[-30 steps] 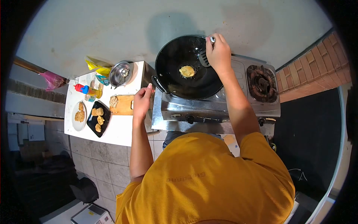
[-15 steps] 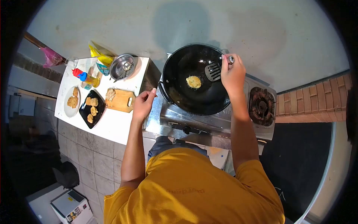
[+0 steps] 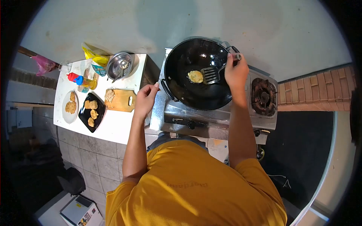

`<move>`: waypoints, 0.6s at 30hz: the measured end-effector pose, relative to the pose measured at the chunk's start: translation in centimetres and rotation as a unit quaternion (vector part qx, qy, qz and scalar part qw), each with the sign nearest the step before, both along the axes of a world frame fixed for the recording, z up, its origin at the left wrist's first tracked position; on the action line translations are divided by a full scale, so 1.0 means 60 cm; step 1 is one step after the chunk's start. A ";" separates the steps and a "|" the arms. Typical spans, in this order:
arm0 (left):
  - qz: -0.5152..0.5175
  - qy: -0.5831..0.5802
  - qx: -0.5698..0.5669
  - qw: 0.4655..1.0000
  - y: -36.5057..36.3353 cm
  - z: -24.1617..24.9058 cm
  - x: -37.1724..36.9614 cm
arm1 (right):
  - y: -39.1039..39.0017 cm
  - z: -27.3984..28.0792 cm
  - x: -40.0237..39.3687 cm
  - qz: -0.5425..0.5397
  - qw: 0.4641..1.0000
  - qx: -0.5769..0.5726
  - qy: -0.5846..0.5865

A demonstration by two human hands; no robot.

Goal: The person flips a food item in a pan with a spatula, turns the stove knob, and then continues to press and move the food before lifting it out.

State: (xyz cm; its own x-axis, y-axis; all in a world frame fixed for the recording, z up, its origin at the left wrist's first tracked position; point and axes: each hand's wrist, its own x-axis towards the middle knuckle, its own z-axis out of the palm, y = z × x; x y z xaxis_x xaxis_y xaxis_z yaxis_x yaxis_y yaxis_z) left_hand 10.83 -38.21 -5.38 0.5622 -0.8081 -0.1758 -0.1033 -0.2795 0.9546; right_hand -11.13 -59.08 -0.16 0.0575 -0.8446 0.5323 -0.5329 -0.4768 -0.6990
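My right hand (image 3: pixel 236 77) grips slotted spatula (image 3: pixel 210 76), blade against golden patty (image 3: pixel 195 77) in wok (image 3: pixel 200 98); left hand (image 3: pixel 144 101) nearby, I cannot tell if gripping

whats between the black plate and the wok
Going right from the black plate, the head view shows the cutting board with pale food bits on it, then the left hand, before the wok.

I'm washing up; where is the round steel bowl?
In the head view, the steel bowl is on the white table, left of the round black wok, beyond the wooden chopping board.
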 end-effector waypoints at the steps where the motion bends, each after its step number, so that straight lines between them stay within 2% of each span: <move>1: -0.005 0.004 -0.001 1.000 -0.002 0.005 0.001 | -0.001 -0.005 0.005 -0.004 1.000 -0.001 0.000; 4: -0.020 0.017 0.003 1.000 -0.004 0.011 0.012 | -0.006 -0.018 0.021 -0.022 1.000 -0.013 0.010; 6: -0.028 0.026 0.008 0.999 -0.004 0.014 0.020 | -0.001 -0.010 0.029 -0.035 0.999 -0.024 -0.012; 7: -0.027 0.024 0.010 0.999 -0.004 0.018 0.023 | 0.002 -0.004 0.028 -0.044 0.999 0.007 -0.026; 11: -0.026 0.010 -0.025 0.999 -0.003 0.028 0.025 | 0.007 0.019 0.023 -0.076 0.997 0.019 -0.019; 18: -0.042 0.012 -0.021 0.999 -0.002 0.034 0.037 | 0.029 0.056 0.025 -0.090 0.996 0.012 -0.021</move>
